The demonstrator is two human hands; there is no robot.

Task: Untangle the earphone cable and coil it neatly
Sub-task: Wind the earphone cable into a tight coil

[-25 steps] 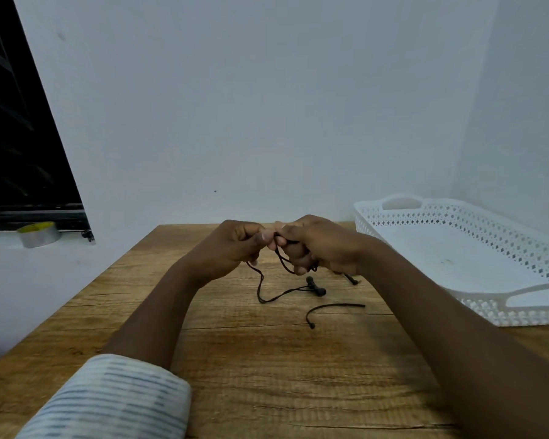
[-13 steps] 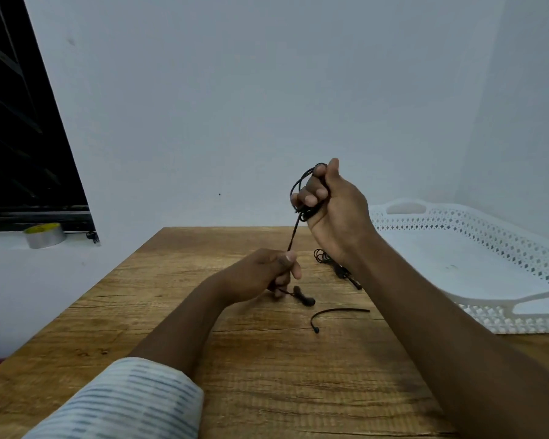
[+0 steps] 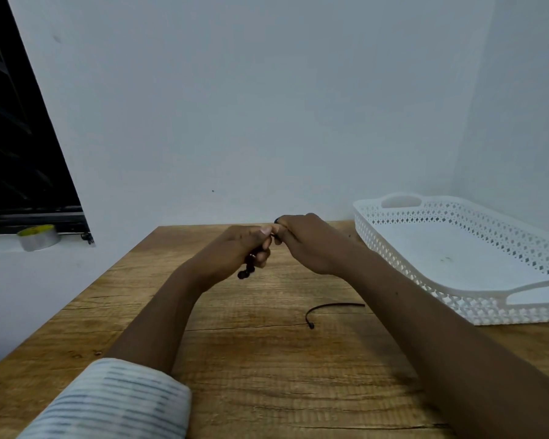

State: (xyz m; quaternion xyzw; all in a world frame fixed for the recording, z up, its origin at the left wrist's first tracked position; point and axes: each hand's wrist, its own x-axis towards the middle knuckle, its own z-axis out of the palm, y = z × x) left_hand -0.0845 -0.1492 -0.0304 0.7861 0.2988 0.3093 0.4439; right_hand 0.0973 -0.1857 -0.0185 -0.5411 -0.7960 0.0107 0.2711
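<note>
Cable (image 3: 246, 271) over table (image 3: 267, 375) centre, tray (image 3: 526, 313) rightward

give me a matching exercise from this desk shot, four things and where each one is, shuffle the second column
Things
1. tape roll
2. white lattice tray
3. short black cord
4. earbud

Places
a. hanging below the left hand
b. on the window ledge, far left
c. lying loose on the wooden table, held by nothing
d. on the table's right side, next to the wall

Pairs: 1-b, 2-d, 3-c, 4-a

Both the left hand and the right hand pinch the earphone cable where they meet.
</note>
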